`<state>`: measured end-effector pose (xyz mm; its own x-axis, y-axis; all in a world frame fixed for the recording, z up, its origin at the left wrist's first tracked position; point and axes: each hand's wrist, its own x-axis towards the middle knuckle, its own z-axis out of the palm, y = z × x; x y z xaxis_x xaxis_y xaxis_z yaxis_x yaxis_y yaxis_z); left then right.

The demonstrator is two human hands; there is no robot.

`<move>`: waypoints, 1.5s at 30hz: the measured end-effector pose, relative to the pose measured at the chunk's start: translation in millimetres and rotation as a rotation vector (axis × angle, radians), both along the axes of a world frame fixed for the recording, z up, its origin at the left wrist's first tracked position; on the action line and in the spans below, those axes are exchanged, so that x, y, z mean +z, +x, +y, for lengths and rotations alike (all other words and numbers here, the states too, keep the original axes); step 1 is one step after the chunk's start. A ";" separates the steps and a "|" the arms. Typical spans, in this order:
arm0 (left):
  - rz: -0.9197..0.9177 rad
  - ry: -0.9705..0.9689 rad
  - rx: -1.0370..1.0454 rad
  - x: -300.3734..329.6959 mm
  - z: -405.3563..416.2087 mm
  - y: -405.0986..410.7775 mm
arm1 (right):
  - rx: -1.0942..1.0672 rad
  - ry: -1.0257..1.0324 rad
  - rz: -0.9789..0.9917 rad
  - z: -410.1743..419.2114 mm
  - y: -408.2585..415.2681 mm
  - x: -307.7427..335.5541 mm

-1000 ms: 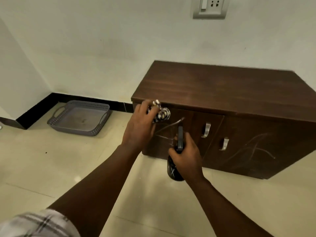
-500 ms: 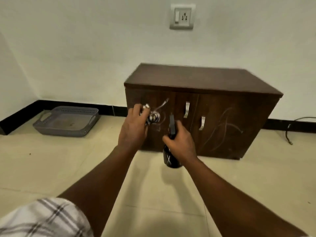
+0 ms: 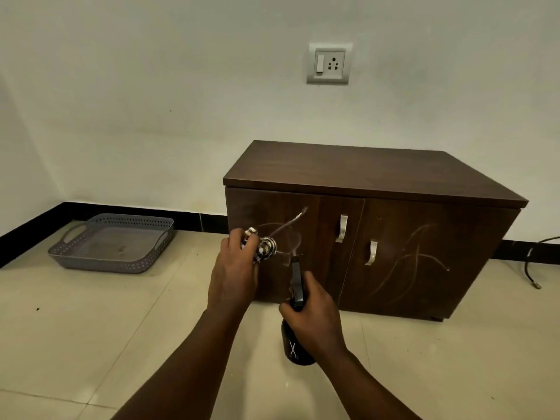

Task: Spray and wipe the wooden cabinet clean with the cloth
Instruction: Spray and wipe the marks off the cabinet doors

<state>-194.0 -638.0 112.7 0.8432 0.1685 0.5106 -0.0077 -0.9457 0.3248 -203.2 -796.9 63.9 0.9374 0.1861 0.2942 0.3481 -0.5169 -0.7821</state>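
A dark wooden cabinet point(image 3: 372, 177) with two doors stands against the wall; pale scribble marks cross both door fronts. My left hand point(image 3: 233, 274) grips a bunched checked cloth point(image 3: 265, 247) in front of the left door. My right hand point(image 3: 312, 313) holds a black spray bottle point(image 3: 295, 347) by its neck, nozzle pointing at the left door's marks. The bottle hangs above the floor, a little short of the cabinet front.
A grey perforated plastic tray point(image 3: 112, 242) lies on the tiled floor to the left by the wall. A wall socket point(image 3: 329, 63) sits above the cabinet. A dark cable point(image 3: 533, 262) trails on the floor at the right.
The view has pulled back and dropped lower, so the cabinet front now faces me. Both hands kept their grips and stay before the left door.
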 end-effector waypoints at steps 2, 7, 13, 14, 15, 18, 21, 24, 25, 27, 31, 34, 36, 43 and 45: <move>-0.003 -0.024 0.027 -3.9 7.1 0.5 | -0.011 -0.022 -0.015 3.9 -0.1 -3.2; -0.039 -0.064 0.098 -0.5 20.6 4.1 | 0.006 -0.017 0.061 9.1 -6.9 -13.0; -0.055 -0.076 0.113 5.9 19.3 1.8 | 0.008 -0.142 0.086 1.6 -21.1 -23.2; -0.056 -0.070 0.107 6.8 18.4 1.4 | -0.003 -0.156 0.095 -1.2 -22.6 -23.9; -0.059 -0.066 0.101 7.1 17.8 1.1 | -0.009 -0.165 0.112 -3.6 -23.6 -24.7; -0.069 -0.067 0.091 8.9 15.6 0.5 | -0.004 -0.184 0.201 -11.8 -25.9 -27.4; -0.076 -0.075 0.096 8.2 16.2 0.1 | 0.021 -0.288 0.243 -16.4 -27.7 -33.0; -0.079 -0.092 0.111 4.3 19.6 0.3 | -0.010 -0.298 0.295 -18.5 -29.7 -41.6; -0.075 -0.095 0.115 2.3 20.7 0.4 | -0.035 -0.283 0.306 -19.7 -30.1 -44.7; -0.067 -0.101 0.124 -2.8 22.5 1.7 | -0.073 -0.249 0.311 -22.6 -30.3 -51.5; -0.116 -0.191 0.122 -10.6 15.9 13.4 | -0.073 -0.190 0.289 -29.6 -26.1 -61.5; -0.211 -0.341 0.105 -6.2 2.1 33.8 | -0.044 -0.168 0.204 -32.6 -17.9 -64.1; -0.255 -0.418 0.133 -3.9 -5.7 48.4 | -0.031 -0.141 0.154 -30.3 -9.7 -62.4; -0.249 -0.383 0.145 -29.1 -2.6 57.1 | -0.046 0.029 -0.009 -14.1 27.9 -35.0; -0.252 -0.393 0.159 -33.1 -0.7 57.5 | -0.028 0.041 -0.043 -12.3 35.5 -30.3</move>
<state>-136.5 -638.7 79.6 0.6500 0.5061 0.5669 0.0030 -0.7477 0.6641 -167.7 -809.2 33.7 0.9286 0.1467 0.3409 0.3673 -0.4946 -0.7877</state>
